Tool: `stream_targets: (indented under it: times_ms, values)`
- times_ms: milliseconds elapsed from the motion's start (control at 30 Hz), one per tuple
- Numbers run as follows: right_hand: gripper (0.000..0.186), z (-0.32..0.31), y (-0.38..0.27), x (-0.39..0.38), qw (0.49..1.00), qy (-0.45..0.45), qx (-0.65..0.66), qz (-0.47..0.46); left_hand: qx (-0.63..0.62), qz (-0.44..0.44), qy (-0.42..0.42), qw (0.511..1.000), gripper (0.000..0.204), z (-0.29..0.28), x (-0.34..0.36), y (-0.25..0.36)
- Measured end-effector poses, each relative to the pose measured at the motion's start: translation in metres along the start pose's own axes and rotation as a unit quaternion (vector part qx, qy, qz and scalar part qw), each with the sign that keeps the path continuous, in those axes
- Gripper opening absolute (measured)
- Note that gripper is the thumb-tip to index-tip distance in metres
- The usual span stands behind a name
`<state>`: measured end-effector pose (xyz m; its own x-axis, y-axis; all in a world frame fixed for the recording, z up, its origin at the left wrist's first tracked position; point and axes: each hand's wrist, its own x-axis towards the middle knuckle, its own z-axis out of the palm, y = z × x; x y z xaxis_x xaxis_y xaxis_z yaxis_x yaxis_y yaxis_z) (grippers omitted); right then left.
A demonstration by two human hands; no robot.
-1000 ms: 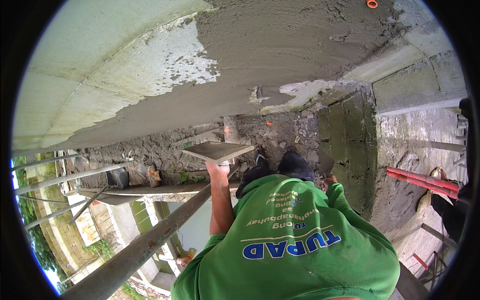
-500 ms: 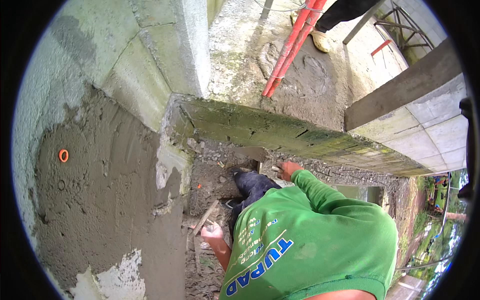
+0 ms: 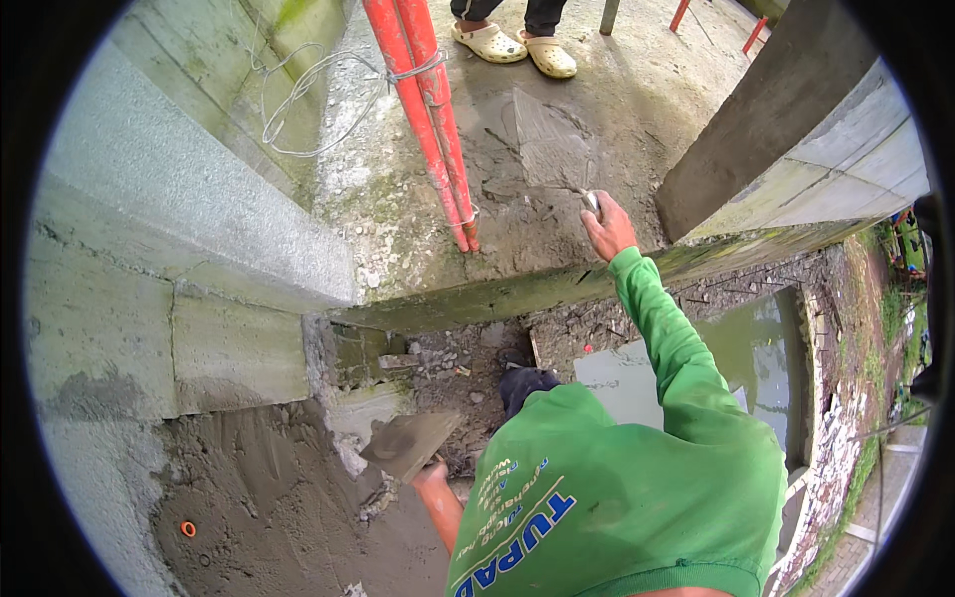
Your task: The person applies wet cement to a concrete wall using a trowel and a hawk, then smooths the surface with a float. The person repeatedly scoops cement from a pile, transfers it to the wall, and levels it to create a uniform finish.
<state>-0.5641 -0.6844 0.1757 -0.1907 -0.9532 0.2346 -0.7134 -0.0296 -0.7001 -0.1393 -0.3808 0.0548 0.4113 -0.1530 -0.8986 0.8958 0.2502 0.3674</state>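
My right hand (image 3: 609,229) reaches up over the concrete ledge, closed on the handle of a trowel (image 3: 557,144). The trowel's wide grey blade lies against wet mortar (image 3: 487,169) spread on the ledge. Lower down, my left hand (image 3: 432,474) grips a flat mortar board (image 3: 412,444) from below, beside a wall of fresh grey plaster (image 3: 269,478). The board's top looks grey and smeared; how much mortar it carries I cannot tell.
Two red pipes (image 3: 428,119) tied with wire (image 3: 298,109) stand left of the mortar. Another person's pale clogs (image 3: 487,43) are just beyond it. A concrete post (image 3: 756,119) rises at right; greenish water (image 3: 761,348) lies below. An orange ring (image 3: 188,528) sits on the plastered wall.
My right hand has moved up from beside my legs to the ledge with the trowel. The board in my left hand has turned flatter, showing its broad face. My view has shifted upward.
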Motion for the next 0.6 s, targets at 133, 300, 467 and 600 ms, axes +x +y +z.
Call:
stream_targets:
  times_ms: [133, 300, 467, 600]
  values:
    - [0.033, 0.045, -0.019, 0.068, 0.957, -0.151, 0.213, 0.127, -0.002, 0.037, 0.007, 0.999, 0.027, 0.033, -0.033, -0.006]
    - [0.025, 0.115, -0.061, 0.112, 0.774, -0.324, 0.490, 0.236, -0.013, 0.056, 0.033, 0.998, 0.026, 0.049, -0.036, -0.013]
    - [0.024, 0.161, -0.063, 0.126, 0.709, -0.366, 0.526, 0.295, -0.012, 0.071, 0.025, 0.997, 0.024, 0.074, -0.065, -0.024]
    - [0.022, 0.152, -0.040, 0.108, 0.699, -0.339, 0.537, 0.329, 0.013, 0.080, 0.008, 0.997, 0.022, 0.082, -0.062, -0.022]
